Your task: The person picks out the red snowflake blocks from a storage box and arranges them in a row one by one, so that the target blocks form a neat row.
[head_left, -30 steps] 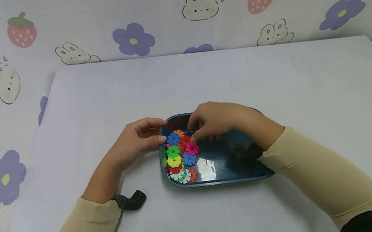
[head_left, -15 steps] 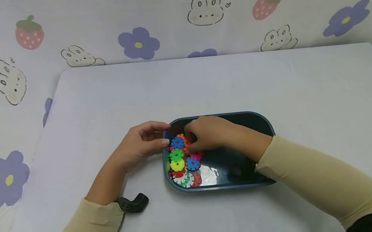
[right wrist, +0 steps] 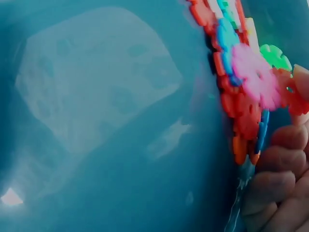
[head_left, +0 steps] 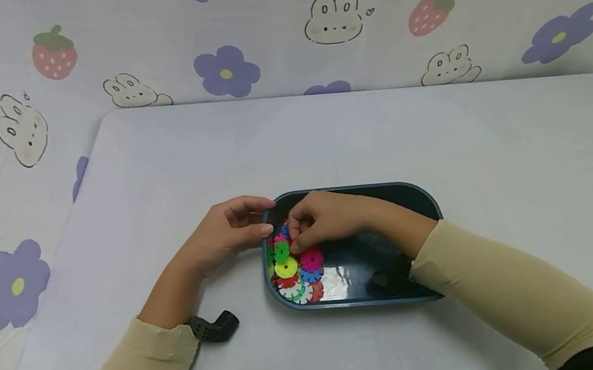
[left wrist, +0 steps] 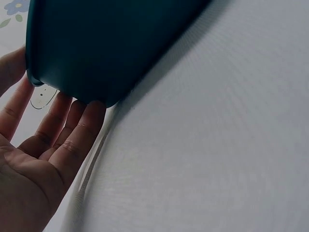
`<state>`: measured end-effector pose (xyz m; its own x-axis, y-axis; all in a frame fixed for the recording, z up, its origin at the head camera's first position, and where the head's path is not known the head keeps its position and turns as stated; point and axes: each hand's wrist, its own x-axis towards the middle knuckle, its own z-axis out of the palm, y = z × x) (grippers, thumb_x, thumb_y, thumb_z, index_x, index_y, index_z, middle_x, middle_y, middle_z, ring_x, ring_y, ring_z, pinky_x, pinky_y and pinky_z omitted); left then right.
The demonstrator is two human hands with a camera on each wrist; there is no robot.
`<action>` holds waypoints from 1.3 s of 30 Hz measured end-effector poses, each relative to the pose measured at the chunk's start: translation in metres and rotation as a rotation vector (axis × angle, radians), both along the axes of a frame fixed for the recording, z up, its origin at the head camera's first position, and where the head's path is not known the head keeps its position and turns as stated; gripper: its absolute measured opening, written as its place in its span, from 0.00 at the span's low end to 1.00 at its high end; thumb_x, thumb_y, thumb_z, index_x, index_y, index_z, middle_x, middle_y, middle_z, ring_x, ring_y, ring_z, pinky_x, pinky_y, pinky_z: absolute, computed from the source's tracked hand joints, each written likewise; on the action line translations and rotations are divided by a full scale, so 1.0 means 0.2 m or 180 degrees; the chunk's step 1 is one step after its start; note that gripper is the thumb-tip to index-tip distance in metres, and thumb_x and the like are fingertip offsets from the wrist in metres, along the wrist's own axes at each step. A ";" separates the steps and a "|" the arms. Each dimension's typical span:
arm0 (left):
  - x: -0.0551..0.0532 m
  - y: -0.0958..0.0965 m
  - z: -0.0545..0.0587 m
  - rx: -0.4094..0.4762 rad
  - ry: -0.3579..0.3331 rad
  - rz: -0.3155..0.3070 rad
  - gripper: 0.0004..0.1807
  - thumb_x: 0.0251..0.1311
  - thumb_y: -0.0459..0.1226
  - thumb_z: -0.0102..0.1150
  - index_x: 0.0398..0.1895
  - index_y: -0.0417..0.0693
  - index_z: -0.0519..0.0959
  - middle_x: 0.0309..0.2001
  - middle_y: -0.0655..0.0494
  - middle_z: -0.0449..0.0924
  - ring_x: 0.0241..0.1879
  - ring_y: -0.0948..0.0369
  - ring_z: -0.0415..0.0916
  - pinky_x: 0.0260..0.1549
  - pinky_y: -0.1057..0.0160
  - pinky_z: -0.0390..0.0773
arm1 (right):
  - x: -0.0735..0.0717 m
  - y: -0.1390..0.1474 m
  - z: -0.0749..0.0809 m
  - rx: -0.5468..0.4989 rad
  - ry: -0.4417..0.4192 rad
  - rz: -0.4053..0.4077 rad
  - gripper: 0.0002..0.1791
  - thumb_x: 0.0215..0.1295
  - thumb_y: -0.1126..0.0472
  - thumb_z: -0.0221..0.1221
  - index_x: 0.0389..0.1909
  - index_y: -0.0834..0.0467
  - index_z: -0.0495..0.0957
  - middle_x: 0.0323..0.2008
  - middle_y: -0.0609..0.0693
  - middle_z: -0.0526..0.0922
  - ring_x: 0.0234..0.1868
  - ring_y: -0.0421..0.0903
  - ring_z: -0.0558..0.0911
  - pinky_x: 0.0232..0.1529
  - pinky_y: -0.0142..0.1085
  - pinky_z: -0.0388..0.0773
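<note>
A dark teal plastic tray (head_left: 354, 257) holds a heap of colourful notched snowflake building discs along its left end. On the heap lie a green disc (head_left: 281, 252), a yellow disc (head_left: 286, 268) and a pink disc (head_left: 312, 259). My left hand (head_left: 224, 234) grips the tray's far left corner, thumb at the rim and fingers against the outer wall (left wrist: 77, 53). Inside the tray, my right hand (head_left: 329, 217) pinches a red snowflake disc (right wrist: 288, 92) between thumb and finger. The held disc is mostly hidden by that hand in the head view.
The tray stands on a white-covered table (head_left: 195, 150). Behind it hangs a cloth (head_left: 273, 50) printed with rabbits, strawberries and flowers. A black wrist-worn device (head_left: 216, 327) juts from the left cuff. Under the right forearm, the tray's right part shows bare floor with reflections.
My right hand has moved left and down into the heap and now pinches a red disc. The green and pink discs have shifted, and the upper blue one is largely covered. The left hand stays.
</note>
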<state>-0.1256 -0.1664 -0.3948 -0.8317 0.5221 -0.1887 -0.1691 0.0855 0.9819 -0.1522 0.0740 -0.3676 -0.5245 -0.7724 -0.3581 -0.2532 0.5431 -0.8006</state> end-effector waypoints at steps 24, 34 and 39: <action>0.01 0.04 -0.03 -0.0049 -0.0026 -0.0117 0.23 0.60 0.37 0.67 0.58 0.44 0.76 0.57 0.45 0.77 0.56 0.49 0.76 0.49 0.58 0.82 | 0.07 0.23 0.24 -0.0482 0.0119 -0.0794 0.20 0.60 0.64 0.67 0.55 0.57 0.82 0.39 0.52 0.86 0.37 0.52 0.87 0.43 0.40 0.84; 0.01 0.01 -0.01 -0.0068 0.0025 -0.0057 0.23 0.60 0.37 0.66 0.59 0.44 0.76 0.57 0.43 0.78 0.55 0.50 0.77 0.49 0.58 0.83 | 0.05 0.28 0.34 -0.0322 0.0731 -0.1073 0.20 0.57 0.61 0.70 0.52 0.53 0.83 0.42 0.51 0.86 0.40 0.44 0.87 0.45 0.39 0.84; 0.00 0.00 -0.01 -0.0073 0.0034 -0.0018 0.24 0.60 0.36 0.66 0.59 0.43 0.75 0.57 0.42 0.78 0.54 0.50 0.77 0.48 0.59 0.83 | 0.07 0.34 0.43 -0.0494 0.0778 -0.1234 0.19 0.56 0.59 0.71 0.50 0.53 0.83 0.41 0.50 0.86 0.40 0.43 0.88 0.43 0.36 0.84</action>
